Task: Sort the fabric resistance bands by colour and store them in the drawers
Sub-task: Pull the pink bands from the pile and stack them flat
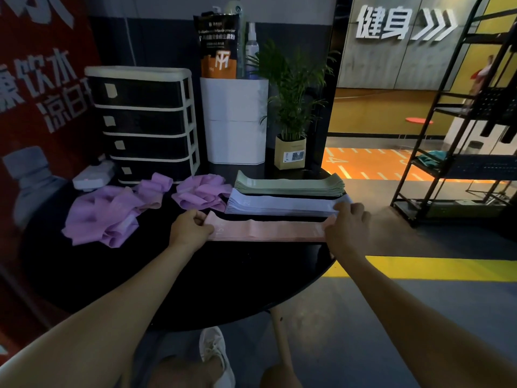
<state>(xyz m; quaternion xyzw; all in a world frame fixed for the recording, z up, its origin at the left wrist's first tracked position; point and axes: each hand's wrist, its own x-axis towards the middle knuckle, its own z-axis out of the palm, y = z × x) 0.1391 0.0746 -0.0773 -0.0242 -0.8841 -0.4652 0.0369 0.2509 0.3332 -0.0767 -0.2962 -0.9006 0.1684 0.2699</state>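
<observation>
Both hands pinched the pink band (267, 230), left hand (190, 229) and right hand (345, 224) each at one end, flat on the table (195, 275) just in front of the lavender stack (282, 205). Probably several pink bands lay together. Edges should be aligned before going to the drawers (145, 124).

A pink band (265, 229) is lying flat and stretched lengthwise on the table, nearest the viewer. Behind it, lavender bands (282, 205) and green bands (289, 184) are sitting in neat flat stacks. Purple bands (112, 211) are lying crumpled to the left. The drawers (145, 124) are standing closed behind them.
</observation>
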